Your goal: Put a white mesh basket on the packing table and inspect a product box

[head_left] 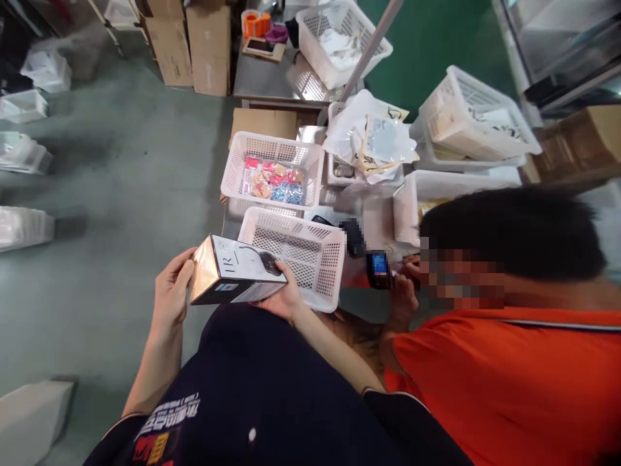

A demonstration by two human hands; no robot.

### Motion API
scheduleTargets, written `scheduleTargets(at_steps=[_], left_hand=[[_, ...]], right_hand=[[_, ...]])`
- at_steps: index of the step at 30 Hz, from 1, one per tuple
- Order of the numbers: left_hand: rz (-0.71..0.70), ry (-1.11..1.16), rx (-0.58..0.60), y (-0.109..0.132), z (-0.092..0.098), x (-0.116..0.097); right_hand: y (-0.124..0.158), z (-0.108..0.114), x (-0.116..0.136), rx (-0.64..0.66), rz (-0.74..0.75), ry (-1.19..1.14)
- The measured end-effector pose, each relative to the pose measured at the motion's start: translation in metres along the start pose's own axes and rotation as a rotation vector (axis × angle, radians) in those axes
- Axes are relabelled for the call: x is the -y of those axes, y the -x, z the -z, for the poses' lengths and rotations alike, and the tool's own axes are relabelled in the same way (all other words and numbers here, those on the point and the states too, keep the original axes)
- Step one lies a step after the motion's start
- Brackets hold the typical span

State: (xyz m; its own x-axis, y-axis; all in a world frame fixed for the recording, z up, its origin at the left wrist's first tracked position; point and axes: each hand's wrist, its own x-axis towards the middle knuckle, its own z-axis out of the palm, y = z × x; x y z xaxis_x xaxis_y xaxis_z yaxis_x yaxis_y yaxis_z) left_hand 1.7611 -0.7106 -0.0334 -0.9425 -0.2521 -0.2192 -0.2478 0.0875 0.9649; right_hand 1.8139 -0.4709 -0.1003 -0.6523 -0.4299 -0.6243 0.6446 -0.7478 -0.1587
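A printed product box, white and black with a gold end, is held between both my hands in front of my body. My left hand grips its gold end, fingers behind and thumb on the near edge. At the other end my right hand has its fingers wrapped round the black and white side. The box is tilted, with a picture of a dark device on its white face. Just beyond it, partly under its right end, is a white perforated basket with nothing seen in its visible part.
A second white basket holds colourful packets. More baskets and a heap of plastic bags stand behind. At the right, a person in an orange shirt works beside a handheld device. Cardboard boxes stand at the back.
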Motion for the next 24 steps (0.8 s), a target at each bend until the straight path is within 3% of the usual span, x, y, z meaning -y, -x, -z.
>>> scheduleTargets(at_steps=[3, 6, 10, 14, 16, 18, 21, 23, 24], left_hand=[[0.071, 0.077, -0.085, 0.009, 0.002, 0.003], [0.126, 0.266, -0.145, 0.026, -0.001, 0.008], [0.028, 0.546, -0.132, 0.054, -0.014, 0.01], [-0.144, 0.608, -0.127, 0.07, -0.032, 0.009], [-0.156, 0.613, -0.069, 0.07, -0.039, 0.005], [-0.099, 0.641, -0.094, 0.063, -0.042, -0.001], [0.057, 0.738, -0.33, 0.043, -0.026, -0.008], [0.139, 0.858, -0.457, 0.026, 0.003, -0.009], [0.147, 0.916, -0.455, 0.018, 0.023, -0.007]], right_hand=[[0.0, -0.006, -0.005, -0.026, -0.068, -0.041], [0.006, -0.014, -0.008, -0.058, -0.024, -0.063], [0.014, -0.033, -0.005, -0.036, 0.076, 0.022], [0.007, -0.065, -0.001, 0.049, 0.281, 0.21], [-0.003, -0.082, -0.007, 0.083, 0.461, 0.378], [-0.016, -0.093, -0.022, 0.127, 0.659, 0.586], [-0.034, -0.091, -0.046, 0.228, 0.885, 0.904], [-0.046, -0.089, -0.051, 0.332, 0.995, 1.117], [-0.053, -0.092, -0.049, 0.374, 1.054, 1.246]])
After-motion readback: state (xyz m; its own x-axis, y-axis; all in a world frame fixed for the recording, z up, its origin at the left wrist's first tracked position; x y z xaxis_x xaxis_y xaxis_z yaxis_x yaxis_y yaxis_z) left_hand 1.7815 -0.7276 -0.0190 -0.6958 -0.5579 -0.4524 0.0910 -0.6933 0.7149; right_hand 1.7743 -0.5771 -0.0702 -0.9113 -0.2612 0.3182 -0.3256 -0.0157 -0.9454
